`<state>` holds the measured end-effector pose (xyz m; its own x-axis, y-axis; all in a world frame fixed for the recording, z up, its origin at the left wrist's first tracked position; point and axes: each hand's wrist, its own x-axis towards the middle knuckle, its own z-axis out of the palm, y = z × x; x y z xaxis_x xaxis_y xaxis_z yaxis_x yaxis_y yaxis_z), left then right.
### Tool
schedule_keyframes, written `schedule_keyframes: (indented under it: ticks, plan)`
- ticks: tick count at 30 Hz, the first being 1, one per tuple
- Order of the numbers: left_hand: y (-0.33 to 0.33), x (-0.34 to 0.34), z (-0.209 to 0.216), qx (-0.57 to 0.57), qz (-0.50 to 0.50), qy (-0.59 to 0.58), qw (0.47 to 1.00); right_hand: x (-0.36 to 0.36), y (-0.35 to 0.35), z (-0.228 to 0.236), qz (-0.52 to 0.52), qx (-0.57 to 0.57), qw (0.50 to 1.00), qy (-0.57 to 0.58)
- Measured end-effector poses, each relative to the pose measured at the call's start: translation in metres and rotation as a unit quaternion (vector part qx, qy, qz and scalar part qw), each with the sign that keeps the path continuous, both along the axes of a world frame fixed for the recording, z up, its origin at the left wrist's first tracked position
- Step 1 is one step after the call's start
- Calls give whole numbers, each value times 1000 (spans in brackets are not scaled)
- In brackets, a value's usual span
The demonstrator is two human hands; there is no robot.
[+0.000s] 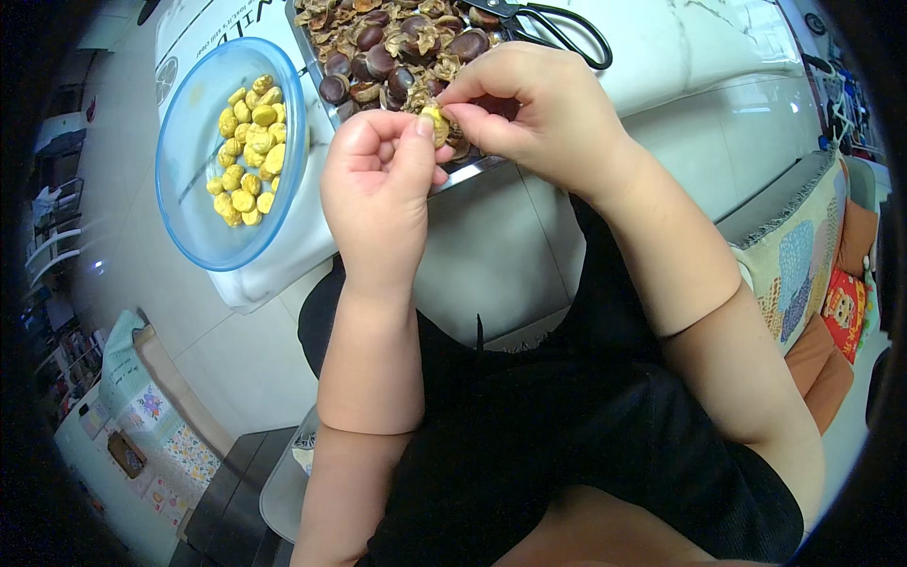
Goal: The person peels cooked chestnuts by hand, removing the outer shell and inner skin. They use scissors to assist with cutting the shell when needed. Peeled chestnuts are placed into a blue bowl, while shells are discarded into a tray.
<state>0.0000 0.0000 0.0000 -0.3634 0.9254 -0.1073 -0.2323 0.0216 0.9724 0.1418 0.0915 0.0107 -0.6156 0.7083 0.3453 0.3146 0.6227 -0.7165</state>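
A partly peeled chestnut (437, 126), yellow where its flesh shows, is pinched between the thumb and fingers of my left hand (383, 180). My right hand (534, 104) meets it from the other side, thumb and forefinger pressed together right at the chestnut; what lies between those fingertips is too small to make out. Both hands are over the near edge of a metal tray (316, 66). In that tray lie brown unpeeled chestnuts (380, 62) among dry shell and skin scraps (416, 38).
Left of my hands stands a clear blue-rimmed oval bowl (170, 161) holding several peeled yellow chestnuts (253, 142). Scissors with black handles (567, 33) lie across the tray's far right corner. Everything rests on a white marbled table (680, 47). A sofa with cushions (831, 378) is at the right.
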Motion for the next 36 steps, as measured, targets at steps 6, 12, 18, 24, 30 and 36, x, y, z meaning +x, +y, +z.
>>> schedule_keyframes:
  ticks: [6,12,18,24,30,36]
  plan:
    - [1,1,0,-17,-20,24,999,2,2,-1,19,93,995,-18]
    - [-1,-1,-1,-13,-30,58,998,-1,2,-2,28,109,993,-16]
    - [0,0,1,-3,-31,40,999,-1,2,1,-5,41,999,8]
    - [-1,-2,-4,28,-41,60,997,2,3,-1,-3,-14,1000,11]
    - [-1,-1,-5,34,-35,78,996,2,4,-1,-5,-66,998,21]
    - [-1,1,-5,57,-26,86,994,4,6,-3,-27,-118,992,34]
